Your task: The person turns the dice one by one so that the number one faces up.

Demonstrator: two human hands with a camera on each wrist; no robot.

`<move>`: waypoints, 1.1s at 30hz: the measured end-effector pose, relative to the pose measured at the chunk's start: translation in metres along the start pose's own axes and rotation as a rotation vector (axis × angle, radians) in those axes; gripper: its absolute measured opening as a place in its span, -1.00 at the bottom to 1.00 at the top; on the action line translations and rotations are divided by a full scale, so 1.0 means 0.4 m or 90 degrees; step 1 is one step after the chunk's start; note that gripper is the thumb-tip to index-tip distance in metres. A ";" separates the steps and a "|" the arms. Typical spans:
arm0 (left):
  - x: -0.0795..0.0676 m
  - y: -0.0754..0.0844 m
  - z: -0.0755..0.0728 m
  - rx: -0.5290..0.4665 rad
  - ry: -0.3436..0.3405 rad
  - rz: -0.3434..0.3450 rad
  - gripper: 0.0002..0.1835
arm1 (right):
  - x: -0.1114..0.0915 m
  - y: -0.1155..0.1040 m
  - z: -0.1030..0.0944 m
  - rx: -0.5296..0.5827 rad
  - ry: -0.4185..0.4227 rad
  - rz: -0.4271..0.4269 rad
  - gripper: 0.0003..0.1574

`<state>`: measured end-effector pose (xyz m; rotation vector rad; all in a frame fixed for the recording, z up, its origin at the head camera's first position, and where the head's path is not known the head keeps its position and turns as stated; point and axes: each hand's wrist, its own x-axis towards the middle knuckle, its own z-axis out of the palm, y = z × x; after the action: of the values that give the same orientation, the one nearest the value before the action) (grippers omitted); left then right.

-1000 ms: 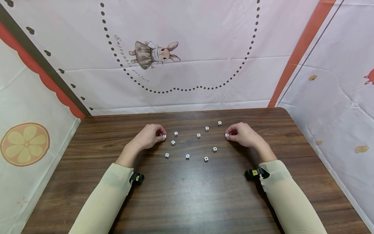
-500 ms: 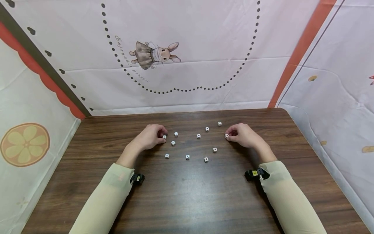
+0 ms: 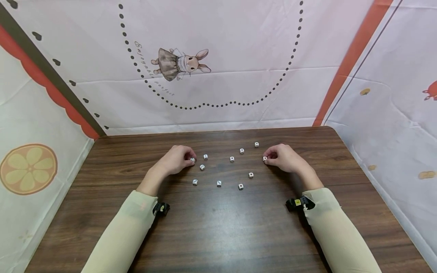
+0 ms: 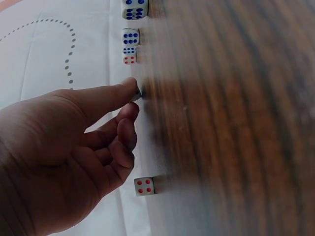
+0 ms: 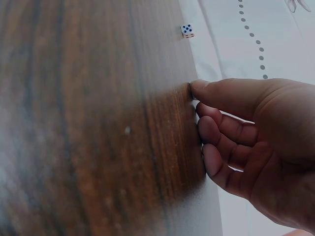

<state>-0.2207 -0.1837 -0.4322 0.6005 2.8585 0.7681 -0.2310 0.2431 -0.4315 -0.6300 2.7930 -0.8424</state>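
Note:
My left hand [image 3: 176,159] pinches a small white die [image 3: 192,159] between thumb and fingertips, low over the brown table. In the left wrist view that die [image 4: 138,94] is mostly hidden behind the thumb. Over on the right, my right hand [image 3: 284,157] grips another white die [image 3: 264,158] the same way; its thumb covers nearly all of it in the right wrist view. Nearest the left fingers lie two loose dice, one upper [image 3: 205,156] and one lower [image 3: 202,167]. Close to the right fingers lies a die [image 3: 257,144] farther back.
More dice lie scattered between the hands, among them a back one [image 3: 232,159], a front-middle one [image 3: 219,184] and a front-right one [image 3: 241,186]. The wooden table [image 3: 211,235] meets a printed cloth [image 3: 239,87] at its back edge.
The left fingers and their die have shifted very slightly, and the fingertips cover more of the die than half a second ago. The right hand and the loose dice stay in place.

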 end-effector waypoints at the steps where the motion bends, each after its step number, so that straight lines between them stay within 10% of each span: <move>1: -0.001 0.000 -0.001 -0.002 0.001 0.000 -0.90 | 0.000 0.000 0.000 -0.001 0.000 -0.001 -0.88; 33: -0.005 -0.007 -0.013 -0.023 0.003 -0.009 -0.92 | 0.001 -0.002 -0.003 0.003 -0.005 0.006 -0.87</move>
<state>-0.2211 -0.1892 -0.4291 0.5751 2.8439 0.8177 -0.2315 0.2429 -0.4300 -0.6179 2.7842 -0.8421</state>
